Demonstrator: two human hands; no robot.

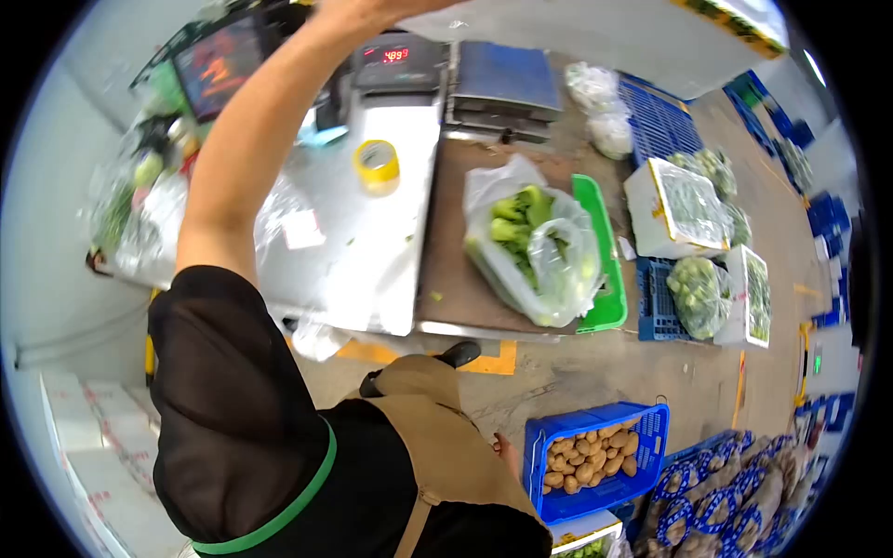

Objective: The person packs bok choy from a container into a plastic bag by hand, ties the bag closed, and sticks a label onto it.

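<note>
My left arm reaches up across the view, and my left hand [377, 7] is at the top edge beside a large white box [577, 37]; its fingers are out of view or hidden. Low beside the tan apron [446, 446], my right hand [505, 450] shows small and partly covered, fingers slightly apart, with nothing visible in it. A clear bag of green leafy vegetables [530, 242] lies on a brown board [451, 232], partly over a green tray [609, 270]. A yellow tape roll [377, 163] rests on the metal table [372, 270].
Behind the table are a scale display [397, 58] and a blue-topped platform [504, 73]. Bagged vegetables [139, 200] lie left. On the floor at right are foam boxes [651, 209], a blue crate of potatoes [558, 502] and netted sacks [726, 502].
</note>
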